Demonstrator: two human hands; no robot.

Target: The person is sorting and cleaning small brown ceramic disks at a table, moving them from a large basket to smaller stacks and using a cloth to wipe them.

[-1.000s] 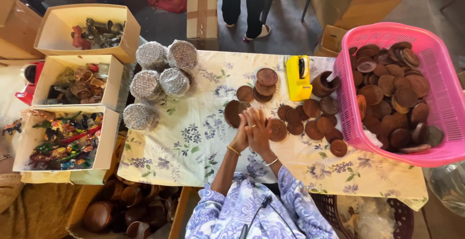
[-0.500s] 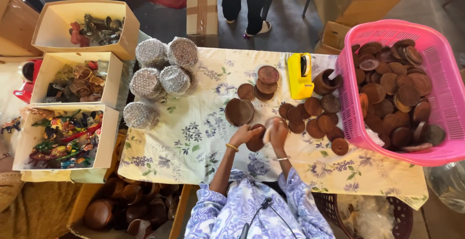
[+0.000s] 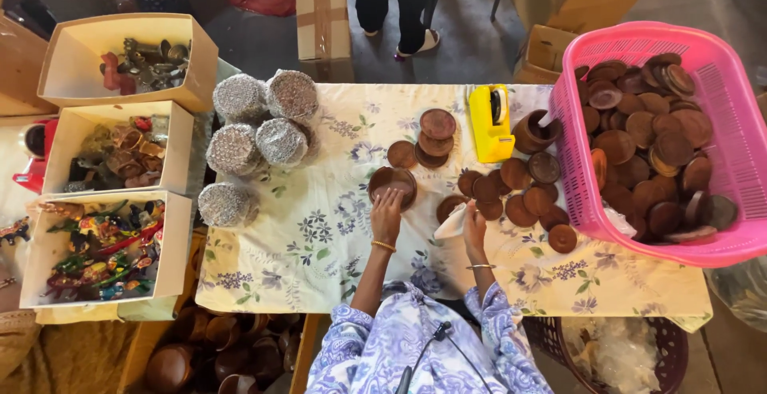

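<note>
Head view | round brown wooden dish (image 3: 393, 183) | flat on floral cloth (image 3: 319, 226)

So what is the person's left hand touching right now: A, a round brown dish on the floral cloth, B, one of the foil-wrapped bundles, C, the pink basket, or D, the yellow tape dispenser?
A: the left hand rests its fingertips on the round brown dish lying on the floral cloth, apart from the yellow tape dispenser, the pink basket and the foil-wrapped bundles.
</note>
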